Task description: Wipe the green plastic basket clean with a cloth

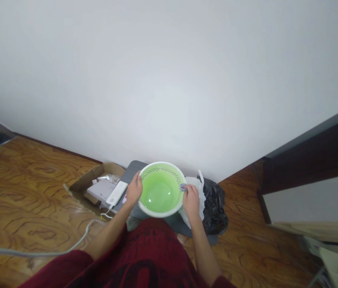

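Two hands, one green basket between them. Left hand [134, 189] clamped on the left rim, thumb over the edge. Right hand [191, 200] at the opposite side, fingers closed on a small greyish-purple cloth [183, 187] set against the inner right rim. Cloth lies at the fingertips, toward the basket's centre from the right hand, which is the nearer; its long axis looks roughly crosswise, though it is small to read.

Basket [158, 193] is round, mouth up, above a grey tabletop [133, 169]; cannot tell whether it bears weight there. Wall [169, 88] close past the far rim, red shirt [154, 256] close at the near one. White bag [200, 188] crowds the right; open room upward and inside the bowl.
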The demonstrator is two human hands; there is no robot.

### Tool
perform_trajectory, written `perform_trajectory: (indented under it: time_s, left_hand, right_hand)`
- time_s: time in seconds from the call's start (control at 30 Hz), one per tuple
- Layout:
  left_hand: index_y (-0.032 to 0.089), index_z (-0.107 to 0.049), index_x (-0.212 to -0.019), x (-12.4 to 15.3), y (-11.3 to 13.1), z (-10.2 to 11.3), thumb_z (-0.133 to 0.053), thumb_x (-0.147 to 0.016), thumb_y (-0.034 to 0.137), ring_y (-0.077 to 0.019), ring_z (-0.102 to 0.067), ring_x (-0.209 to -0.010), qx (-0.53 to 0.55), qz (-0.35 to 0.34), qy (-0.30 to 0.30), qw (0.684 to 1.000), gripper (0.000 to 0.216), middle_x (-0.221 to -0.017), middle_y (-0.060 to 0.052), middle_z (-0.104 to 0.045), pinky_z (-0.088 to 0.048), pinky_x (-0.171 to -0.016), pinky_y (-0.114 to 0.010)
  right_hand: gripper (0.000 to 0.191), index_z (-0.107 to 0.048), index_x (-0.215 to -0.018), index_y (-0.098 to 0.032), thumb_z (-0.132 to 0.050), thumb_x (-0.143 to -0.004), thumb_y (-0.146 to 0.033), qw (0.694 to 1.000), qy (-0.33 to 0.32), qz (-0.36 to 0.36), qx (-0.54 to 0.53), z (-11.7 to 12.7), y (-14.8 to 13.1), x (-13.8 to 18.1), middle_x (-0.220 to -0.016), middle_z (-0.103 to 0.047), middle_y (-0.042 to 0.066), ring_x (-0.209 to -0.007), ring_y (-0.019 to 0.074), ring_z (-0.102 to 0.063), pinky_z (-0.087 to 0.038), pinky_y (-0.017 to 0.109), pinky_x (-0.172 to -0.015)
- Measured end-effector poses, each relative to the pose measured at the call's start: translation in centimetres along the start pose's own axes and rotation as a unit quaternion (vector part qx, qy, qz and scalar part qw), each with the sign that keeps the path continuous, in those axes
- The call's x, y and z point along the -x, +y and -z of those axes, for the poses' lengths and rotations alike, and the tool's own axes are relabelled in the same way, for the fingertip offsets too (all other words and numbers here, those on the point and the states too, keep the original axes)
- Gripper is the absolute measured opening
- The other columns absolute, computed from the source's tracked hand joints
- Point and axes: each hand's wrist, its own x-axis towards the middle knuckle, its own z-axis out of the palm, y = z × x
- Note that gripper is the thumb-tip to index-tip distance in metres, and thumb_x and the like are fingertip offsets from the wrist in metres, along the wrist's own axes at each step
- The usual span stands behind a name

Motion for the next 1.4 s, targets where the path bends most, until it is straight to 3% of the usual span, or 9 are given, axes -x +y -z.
perform_trajectory:
  time_s: [0.17, 0.3, 0.6, 0.73, 1.13, 1.23, 1.4]
  left_hand:
    - [0.025, -0.051, -0.147, 0.1, 0.0, 0.2, -0.034, -0.102, 0.046, -0.0307, -0.055, -0.132, 0.003, 0.001, 0.002, 1.000, 0.053, -0.141, -0.011, -0.061, -0.041, -0.112, -0.048]
    - [0.023, -0.052, -0.146, 0.1, 0.1, 0.4, -0.034, -0.102, 0.045, -0.0305, -0.055, -0.132, 0.004, -0.003, 0.003, 1.000, 0.053, -0.141, -0.011, -0.061, -0.041, -0.112, -0.047]
    - [0.023, -0.052, -0.146, -0.1, -0.1, 0.2, -0.034, -0.102, 0.045, -0.0293, -0.057, -0.130, 0.002, -0.016, 0.006, 1.000, 0.053, -0.142, -0.009, -0.060, -0.042, -0.111, -0.046]
    - [0.024, -0.051, -0.147, -0.1, -0.3, 0.1, -0.033, -0.102, 0.046, -0.0298, -0.057, -0.129, -0.005, -0.009, 0.003, 1.000, 0.054, -0.140, -0.010, -0.061, -0.043, -0.111, -0.048]
    - [0.026, -0.051, -0.147, 0.0, -0.3, 0.1, -0.032, -0.102, 0.047, -0.0288, -0.055, -0.132, 0.000, -0.013, 0.006, 1.000, 0.053, -0.142, -0.008, -0.060, -0.041, -0.112, -0.047]
    - [0.025, -0.051, -0.147, 0.2, -0.1, 0.2, -0.033, -0.102, 0.047, -0.0290, -0.055, -0.132, 0.003, -0.008, 0.006, 1.000, 0.054, -0.142, -0.008, -0.060, -0.041, -0.112, -0.047]
    - [0.024, -0.053, -0.146, 0.1, -0.1, 0.1, -0.034, -0.102, 0.047, -0.0269, -0.055, -0.132, 0.009, -0.011, 0.012, 1.000, 0.053, -0.141, -0.008, -0.061, -0.040, -0.114, -0.045]
  right_hand:
    - [0.028, -0.068, -0.097, -0.018, -0.043, -0.089, -0.009, 1.000, -0.004, -0.005, -0.011, 0.7, -1.1, 4.7, -0.110, -0.062, 0.010, -0.110, 0.0223, -0.054, -0.041, 0.035, -0.101]
    - [0.028, -0.068, -0.098, -0.018, -0.043, -0.090, -0.009, 1.000, -0.011, -0.007, -0.013, 0.6, -1.6, 5.6, -0.111, -0.062, 0.009, -0.110, 0.0222, -0.053, -0.041, 0.034, -0.101]
    - [0.033, -0.069, -0.097, -0.014, -0.039, -0.085, -0.007, 1.000, -0.001, 0.003, 0.005, -0.5, -0.3, -2.0, -0.106, -0.064, 0.012, -0.105, 0.0234, -0.054, -0.042, 0.037, -0.101]
    - [0.034, -0.070, -0.096, -0.015, -0.039, -0.084, -0.008, 1.000, 0.004, 0.014, 0.000, -0.8, -0.3, -3.1, -0.106, -0.065, 0.012, -0.105, 0.0230, -0.055, -0.042, 0.036, -0.100]
    - [0.030, -0.070, -0.100, -0.017, -0.042, -0.091, -0.010, 1.000, -0.015, 0.011, 0.008, 0.9, -1.3, 5.3, -0.112, -0.063, 0.010, -0.110, 0.0222, -0.054, -0.042, 0.035, -0.100]
    - [0.032, -0.070, -0.101, -0.017, -0.041, -0.090, -0.010, 1.000, -0.014, 0.012, 0.016, 0.7, -1.1, 3.9, -0.110, -0.063, 0.010, -0.108, 0.0228, -0.054, -0.042, 0.036, -0.100]
    - [0.034, -0.071, -0.099, -0.016, -0.041, -0.086, -0.008, 1.000, -0.007, 0.015, 0.002, 0.1, -0.3, -1.1, -0.107, -0.064, 0.010, -0.104, 0.0225, -0.055, -0.043, 0.037, -0.099]
